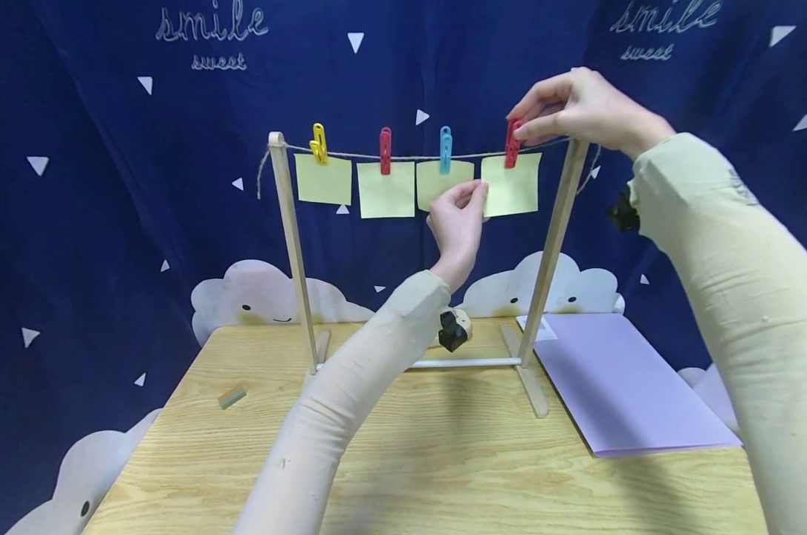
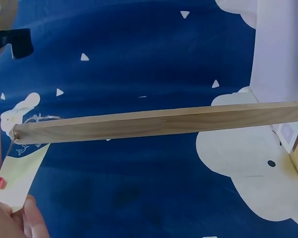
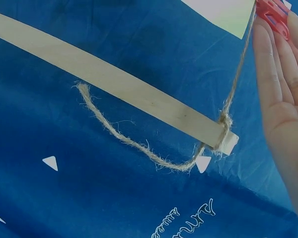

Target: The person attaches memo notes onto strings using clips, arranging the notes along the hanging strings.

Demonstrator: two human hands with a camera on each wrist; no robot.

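Note:
My right hand (image 1: 587, 108) pinches the red clothespin (image 1: 513, 145) at the right end of the twine (image 1: 410, 157). That clothespin sits over the twine and the top edge of a pale yellow sticky note (image 1: 510, 186). With thumb and fingertips, my left hand (image 1: 460, 223) pinches this note's lower left edge. To the left hang several more notes: one under a yellow clothespin (image 1: 319, 143), one under a second red clothespin (image 1: 386, 151), and one under a blue clothespin (image 1: 446, 151), its lower part hidden by my left hand.
The twine is tied between two wooden posts, left (image 1: 290, 245) and right (image 1: 553, 253), joined low by a white bar (image 1: 467, 363). A purple folder (image 1: 631, 379) lies at the table's right. A small block (image 1: 232, 397) lies on the left. A dark blue curtain (image 1: 109, 223) hangs behind.

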